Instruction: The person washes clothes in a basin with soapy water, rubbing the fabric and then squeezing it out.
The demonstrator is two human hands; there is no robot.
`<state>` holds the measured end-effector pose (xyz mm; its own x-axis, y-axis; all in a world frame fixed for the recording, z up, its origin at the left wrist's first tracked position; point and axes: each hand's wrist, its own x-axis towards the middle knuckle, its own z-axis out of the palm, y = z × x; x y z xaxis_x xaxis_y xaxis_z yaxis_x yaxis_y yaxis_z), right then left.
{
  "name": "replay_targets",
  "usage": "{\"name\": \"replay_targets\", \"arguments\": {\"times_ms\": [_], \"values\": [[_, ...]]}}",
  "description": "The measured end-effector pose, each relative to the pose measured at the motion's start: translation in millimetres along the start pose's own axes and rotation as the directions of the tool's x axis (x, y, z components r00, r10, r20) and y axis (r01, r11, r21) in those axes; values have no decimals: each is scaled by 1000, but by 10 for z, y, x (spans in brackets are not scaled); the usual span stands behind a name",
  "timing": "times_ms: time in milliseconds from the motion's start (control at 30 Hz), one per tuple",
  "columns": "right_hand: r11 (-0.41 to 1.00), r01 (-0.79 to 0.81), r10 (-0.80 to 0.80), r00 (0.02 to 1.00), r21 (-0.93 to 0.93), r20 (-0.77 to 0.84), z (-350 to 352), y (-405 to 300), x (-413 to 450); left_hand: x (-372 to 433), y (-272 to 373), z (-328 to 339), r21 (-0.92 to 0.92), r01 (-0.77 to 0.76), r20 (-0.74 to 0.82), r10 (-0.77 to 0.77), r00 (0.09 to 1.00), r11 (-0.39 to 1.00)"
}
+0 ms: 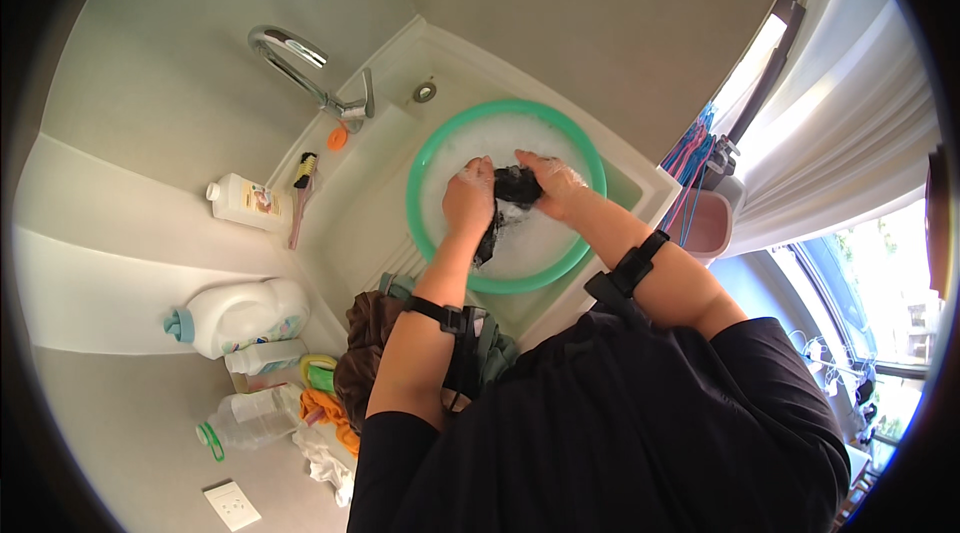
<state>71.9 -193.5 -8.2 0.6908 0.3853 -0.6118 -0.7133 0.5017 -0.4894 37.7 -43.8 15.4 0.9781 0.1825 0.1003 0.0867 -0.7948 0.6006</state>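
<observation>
A wet black cloth item [517, 185] is stretched between my two hands over a green-rimmed basin [417, 221]. White suds and water [510, 129] fill the basin. My left hand [469, 195] is closed in a fist on the cloth's left side, and a dark strip of it hangs down into the suds below. My right hand [553, 184] grips the other side, with foam on its back and wrist. Which kind of garment the cloth is, I cannot tell.
The basin stands in a white laundry sink [375, 203] beneath a chrome faucet [307, 71]. A scrubbing brush [302, 195], a white bottle [251, 203] and a detergent jug [247, 315] line the left ledge. Brown fabric [367, 341] is heaped at the near left. Hangers [690, 158] hang at right.
</observation>
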Motion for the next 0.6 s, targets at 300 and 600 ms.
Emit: {"name": "replay_targets", "arguments": {"times_ms": [300,600], "values": [[-617,94,-437,785,-782,439,-535,423,362,-210,-251,294,506,-146,539,-179,823,850],[-541,22,70,997,-841,-19,-461,114,424,-39,-312,330,341,-53,362,-79,929,939]]}}
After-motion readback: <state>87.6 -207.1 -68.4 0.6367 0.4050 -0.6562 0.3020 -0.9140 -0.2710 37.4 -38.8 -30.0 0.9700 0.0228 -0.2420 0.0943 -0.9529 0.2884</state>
